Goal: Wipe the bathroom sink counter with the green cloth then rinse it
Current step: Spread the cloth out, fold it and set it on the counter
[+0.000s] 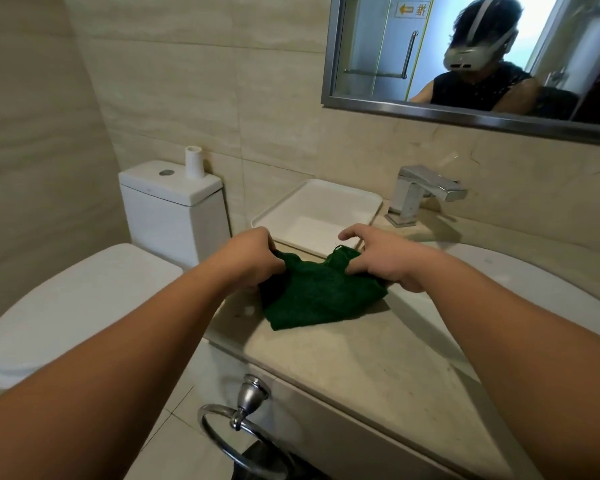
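Observation:
A dark green cloth (321, 297) lies on the beige stone counter (361, 368), just in front of a white tray. My left hand (253, 256) pinches the cloth's far left corner. My right hand (385, 263) grips its far right edge, with the index finger stretched out over the tray's rim. The cloth's near part rests flat on the counter. The white sink basin (548, 289) curves along the right, mostly hidden by my right forearm. A chrome faucet (423, 194) stands at the back, its spout pointing right.
A white rectangular tray (326, 206) sits on the counter's back left. A toilet (84, 299) with its lid down stands to the left, a paper roll (194, 162) on its tank. A chrome towel ring (243, 420) hangs below the counter's front. A mirror (465, 57) hangs above.

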Motion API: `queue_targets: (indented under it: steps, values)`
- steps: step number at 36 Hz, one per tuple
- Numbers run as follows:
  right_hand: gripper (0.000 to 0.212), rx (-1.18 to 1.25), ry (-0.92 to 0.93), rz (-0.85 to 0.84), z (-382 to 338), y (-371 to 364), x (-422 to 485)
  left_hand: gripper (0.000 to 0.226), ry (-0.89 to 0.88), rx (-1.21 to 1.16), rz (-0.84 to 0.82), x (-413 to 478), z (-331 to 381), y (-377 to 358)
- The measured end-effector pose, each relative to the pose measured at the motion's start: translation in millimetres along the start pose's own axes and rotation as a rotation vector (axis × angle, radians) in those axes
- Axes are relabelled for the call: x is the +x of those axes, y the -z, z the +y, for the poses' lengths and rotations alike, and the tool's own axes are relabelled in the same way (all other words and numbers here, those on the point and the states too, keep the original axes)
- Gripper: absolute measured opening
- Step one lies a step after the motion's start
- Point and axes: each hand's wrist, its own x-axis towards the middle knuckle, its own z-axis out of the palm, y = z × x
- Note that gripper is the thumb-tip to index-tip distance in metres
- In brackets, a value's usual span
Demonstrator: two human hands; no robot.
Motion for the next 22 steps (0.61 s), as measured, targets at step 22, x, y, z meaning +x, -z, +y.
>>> queue_targets:
  steps: [22]
  values:
    - [0.024,0.475,0.105,0.074,-30.2,-23.6,-6.4,0.062,0.071,-0.57,-0.237,3.9,-15.0,-5.4]
